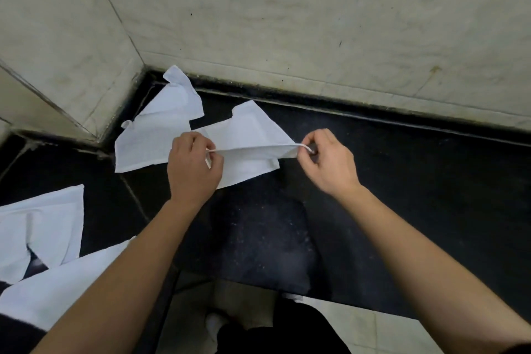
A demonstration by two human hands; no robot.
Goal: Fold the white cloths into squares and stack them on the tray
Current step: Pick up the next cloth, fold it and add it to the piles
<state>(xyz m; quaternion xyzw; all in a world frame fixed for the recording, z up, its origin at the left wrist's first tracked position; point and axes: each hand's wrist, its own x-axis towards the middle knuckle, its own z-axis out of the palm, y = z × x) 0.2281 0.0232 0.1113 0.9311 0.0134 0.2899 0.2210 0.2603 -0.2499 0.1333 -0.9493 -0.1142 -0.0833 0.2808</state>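
Both forearms reach forward over the black speckled surface (402, 181); the left hand (193, 165) and right hand (327, 162) each pinch a corner of the thin white cloth (247, 135), stretching its edge taut between them.

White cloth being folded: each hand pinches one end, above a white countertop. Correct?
Not quite. In the head view the left hand and right hand each pinch one end of the white cloth, but the countertop beneath is black, not white.

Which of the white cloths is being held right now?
The middle cloth, pinched at its ends by the left hand and right hand. The corner cloth and the lower-left cloths lie loose on the black counter.
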